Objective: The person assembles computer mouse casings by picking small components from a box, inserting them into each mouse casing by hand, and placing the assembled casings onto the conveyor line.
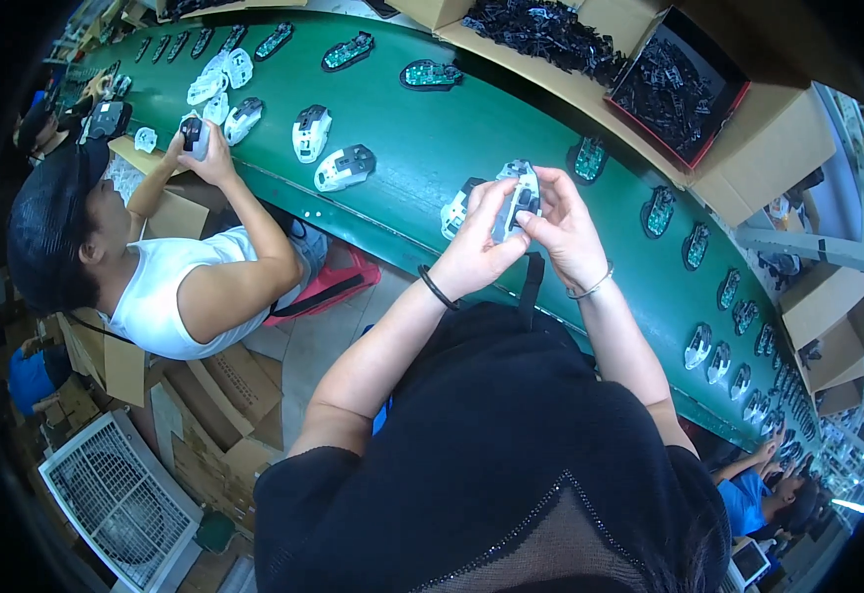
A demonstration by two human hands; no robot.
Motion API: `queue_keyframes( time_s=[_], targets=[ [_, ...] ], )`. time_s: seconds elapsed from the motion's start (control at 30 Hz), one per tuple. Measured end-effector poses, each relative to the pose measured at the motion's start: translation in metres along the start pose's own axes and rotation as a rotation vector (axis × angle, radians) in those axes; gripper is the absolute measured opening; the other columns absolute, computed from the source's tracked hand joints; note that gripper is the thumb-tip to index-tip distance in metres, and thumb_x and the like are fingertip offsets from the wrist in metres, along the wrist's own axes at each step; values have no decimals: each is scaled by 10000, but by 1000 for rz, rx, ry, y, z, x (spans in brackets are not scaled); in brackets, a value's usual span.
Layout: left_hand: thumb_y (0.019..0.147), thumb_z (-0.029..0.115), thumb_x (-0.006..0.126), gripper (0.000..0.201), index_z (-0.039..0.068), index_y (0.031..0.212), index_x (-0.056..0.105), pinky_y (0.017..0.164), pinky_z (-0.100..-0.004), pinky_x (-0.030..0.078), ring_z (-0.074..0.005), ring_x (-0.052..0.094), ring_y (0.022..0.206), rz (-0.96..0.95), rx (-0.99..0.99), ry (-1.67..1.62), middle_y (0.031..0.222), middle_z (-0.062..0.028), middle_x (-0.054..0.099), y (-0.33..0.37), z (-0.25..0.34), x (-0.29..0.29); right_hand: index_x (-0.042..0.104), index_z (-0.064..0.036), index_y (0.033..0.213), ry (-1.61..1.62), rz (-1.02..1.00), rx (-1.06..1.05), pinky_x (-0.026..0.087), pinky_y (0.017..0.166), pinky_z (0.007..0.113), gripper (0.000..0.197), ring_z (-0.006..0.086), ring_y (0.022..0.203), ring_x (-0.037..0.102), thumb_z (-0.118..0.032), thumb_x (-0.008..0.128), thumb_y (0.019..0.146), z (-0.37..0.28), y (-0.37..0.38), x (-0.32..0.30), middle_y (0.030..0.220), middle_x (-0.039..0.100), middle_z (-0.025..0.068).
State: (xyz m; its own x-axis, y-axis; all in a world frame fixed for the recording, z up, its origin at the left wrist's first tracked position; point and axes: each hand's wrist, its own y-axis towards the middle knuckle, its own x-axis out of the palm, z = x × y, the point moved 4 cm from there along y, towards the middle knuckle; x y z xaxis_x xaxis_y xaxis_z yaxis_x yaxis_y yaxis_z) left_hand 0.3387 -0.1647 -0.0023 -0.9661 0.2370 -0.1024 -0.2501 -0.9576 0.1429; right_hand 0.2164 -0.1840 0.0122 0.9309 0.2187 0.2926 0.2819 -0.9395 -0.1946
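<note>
Both my hands are closed round a white and dark grey computer mouse shell [519,178], held up over the green conveyor belt. My left hand [481,240] grips its left side, with a dark band on the wrist. On the other side my right hand [568,235] has its thumb pressed on the shell's lower part. Just left of my left fingers another mouse shell [454,212] lies on the belt, partly hidden by the hand. Two more white and grey shells, one upright [311,133] and one tilted [345,167], lie further left.
The green belt [407,138] carries rows of green circuit boards in black bases [587,158]. Beyond it stand a cardboard box of black parts [540,35] and a red-edged box [677,89]. At left a co-worker [190,287] holds a mouse; a floor fan [121,504] stands behind.
</note>
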Motion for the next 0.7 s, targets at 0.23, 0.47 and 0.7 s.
queue_keyframes(
  time_s=[0.23, 0.47, 0.7],
  targets=[
    [739, 116, 553, 583, 12, 1264, 321, 975, -397, 308, -328, 375, 1121, -30, -21, 47, 1180, -197, 374, -3, -14, -2, 414, -37, 1159, -15, 33, 11, 414, 860, 296, 463, 156, 993, 477, 26, 568, 726, 24, 4, 2, 1093, 489, 74],
    [748, 127, 571, 600, 28, 1275, 303, 989, -380, 294, -298, 369, 1144, 43, -85, -22, 1176, -168, 389, -7, -40, -26, 408, -63, 1196, 70, -160, 87, 416, 865, 288, 461, 134, 986, 471, -94, 618, 787, 39, 32, 15, 1077, 487, 48],
    [757, 248, 610, 626, 161, 1290, 293, 759, -332, 466, -171, 509, 1007, 230, -384, -1069, 1171, -73, 459, -10, -44, -76, 652, -25, 816, -953, 73, -272, 479, 649, 284, 102, 155, 661, 596, -106, 594, 793, -6, 225, -31, 751, 650, 78]
  ],
)
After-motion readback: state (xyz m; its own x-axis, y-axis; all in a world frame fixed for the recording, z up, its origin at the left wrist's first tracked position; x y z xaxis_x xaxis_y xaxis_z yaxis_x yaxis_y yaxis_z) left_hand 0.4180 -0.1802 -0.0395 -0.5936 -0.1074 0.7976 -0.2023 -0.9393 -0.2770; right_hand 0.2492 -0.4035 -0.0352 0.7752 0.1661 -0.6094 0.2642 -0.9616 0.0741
